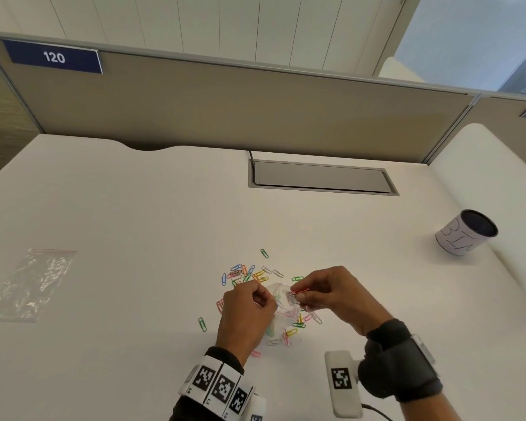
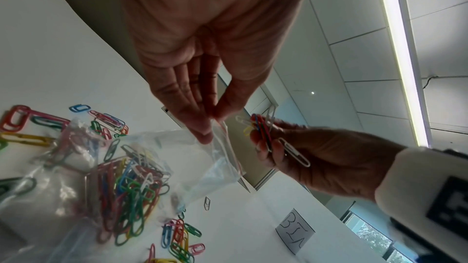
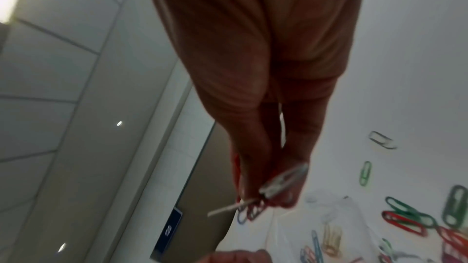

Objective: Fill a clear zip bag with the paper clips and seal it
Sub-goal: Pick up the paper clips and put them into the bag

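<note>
The left hand point(image 2: 200, 95) pinches the part-filled zip bag point(image 2: 142, 169) open, the right hand point(image 2: 319, 159) grasps a clip bunch point(image 2: 258, 129); loose paper clips point(image 1: 246, 273) remain, sealing pending.

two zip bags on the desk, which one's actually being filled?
The zip bag between the hands, left hand pinching its mouth; clips already inside. The other bag lies flat and untouched at far left.

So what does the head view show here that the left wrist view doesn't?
Only head: a spare empty zip bag lying far left on the desk, and the 120 sign. Only left wrist: clips already inside the held bag. Both: the left hand pinching the bag's mouth, the right hand holding a clip bunch, and the cup.
</note>
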Demonstrator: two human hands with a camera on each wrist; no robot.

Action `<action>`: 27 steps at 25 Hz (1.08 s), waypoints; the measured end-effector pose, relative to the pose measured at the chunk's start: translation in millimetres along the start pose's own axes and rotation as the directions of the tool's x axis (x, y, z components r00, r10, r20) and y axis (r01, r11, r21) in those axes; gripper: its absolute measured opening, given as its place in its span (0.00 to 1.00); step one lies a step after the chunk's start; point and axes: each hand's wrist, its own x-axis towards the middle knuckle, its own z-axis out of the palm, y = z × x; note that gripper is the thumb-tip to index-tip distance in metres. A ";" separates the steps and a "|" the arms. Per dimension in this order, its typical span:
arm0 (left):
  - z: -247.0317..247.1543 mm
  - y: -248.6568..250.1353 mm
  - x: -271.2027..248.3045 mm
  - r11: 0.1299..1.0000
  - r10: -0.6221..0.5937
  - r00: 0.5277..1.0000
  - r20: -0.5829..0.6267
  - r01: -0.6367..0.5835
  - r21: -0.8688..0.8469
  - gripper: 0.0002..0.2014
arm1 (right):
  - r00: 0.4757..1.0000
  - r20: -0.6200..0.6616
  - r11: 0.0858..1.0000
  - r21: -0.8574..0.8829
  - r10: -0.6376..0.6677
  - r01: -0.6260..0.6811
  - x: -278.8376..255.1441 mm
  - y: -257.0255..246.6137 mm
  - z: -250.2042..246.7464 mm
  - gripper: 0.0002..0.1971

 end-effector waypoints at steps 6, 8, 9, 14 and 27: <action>2.0 1.7 -5.1 1.000 0.028 0.999 0.023 -0.028 0.008 0.05 | 0.998 -0.044 0.862 -0.502 0.052 -0.067 21.1 -10.2 26.9 0.05; 2.2 1.6 -6.0 0.999 0.029 0.999 0.022 -0.029 0.016 0.07 | 0.993 -0.107 0.864 -0.496 0.043 -0.091 25.0 -7.4 31.8 0.06; 2.2 1.3 -6.1 1.000 0.028 0.999 0.021 -0.028 0.010 0.07 | 0.991 -0.129 0.869 -0.484 0.040 -0.099 25.7 -5.3 32.7 0.06; -0.4 -2.5 -6.0 1.000 0.008 1.000 0.016 -0.008 -0.006 0.04 | 0.992 -0.098 0.947 -0.302 0.082 -0.108 21.7 -0.1 34.7 0.10; -17.4 -8.8 -9.0 0.999 0.038 0.999 -0.012 -0.038 -0.018 0.04 | 0.974 -0.220 0.857 -0.490 0.051 -0.156 12.9 82.4 43.2 0.27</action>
